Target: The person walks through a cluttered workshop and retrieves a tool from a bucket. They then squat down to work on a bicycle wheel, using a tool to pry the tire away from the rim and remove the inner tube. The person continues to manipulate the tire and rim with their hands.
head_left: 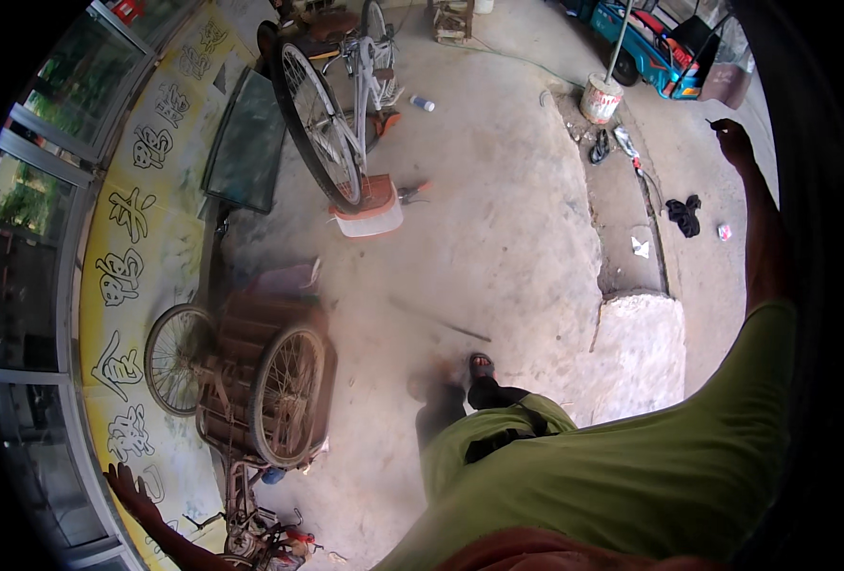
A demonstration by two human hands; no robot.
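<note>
My left hand (pixel 132 495) is stretched out at the lower left with its fingers apart and nothing in it. It appears in front of a yellow sign board (pixel 108 333) with black outlined characters. Far out at the upper right, my right hand (pixel 734 145) is closed, and a small thin dark thing sticks out from its fingers, too small to name. A rusty cargo tricycle (pixel 260 381) lies tipped with its wheels exposed, to the right of my left hand. A white bicycle (pixel 360 105) stands upside down farther ahead, its basket (pixel 369 209) on the ground.
A thin rod (pixel 465 332) lies by my foot. A bucket (pixel 601 98) with a pole stands beside a broken concrete strip, near dark shoes (pixel 600 147) and a black cloth (pixel 684 216). A blue tricycle cart (pixel 660 57) is at the upper right. A dark panel (pixel 246 143) leans left.
</note>
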